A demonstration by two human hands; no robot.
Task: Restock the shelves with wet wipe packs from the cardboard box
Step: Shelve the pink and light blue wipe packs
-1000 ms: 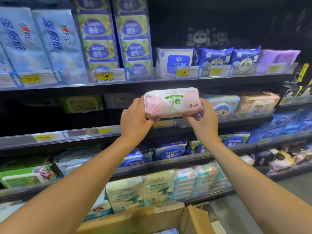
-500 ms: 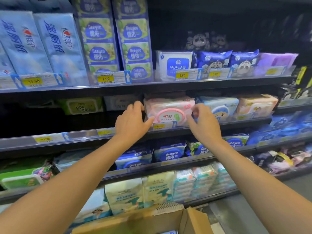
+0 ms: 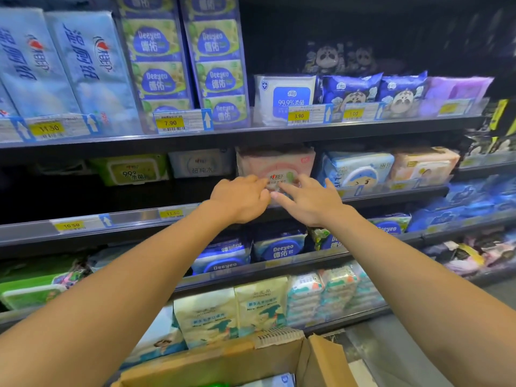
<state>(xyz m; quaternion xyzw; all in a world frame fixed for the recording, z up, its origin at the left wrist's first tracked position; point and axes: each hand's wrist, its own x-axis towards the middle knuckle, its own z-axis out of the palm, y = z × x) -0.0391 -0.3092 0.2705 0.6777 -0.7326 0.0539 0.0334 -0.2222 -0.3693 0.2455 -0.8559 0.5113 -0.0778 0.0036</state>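
Shop aisle, dim. Nearest, open brown cardboard box below the arms. Beyond, left hand and right hand meet at a soft pink wet wipe pack. Right grip spread, fingertips on its face, likely seating it flush. Left grip bent; pinching or not, cannot tell. Pack stands on the middle metal shelf, just behind both grips.

Before me sit a pale pink pack with red-and-green print, a lime green pack, dark blue packs with panda faces above, yellow tags, and my brown box.
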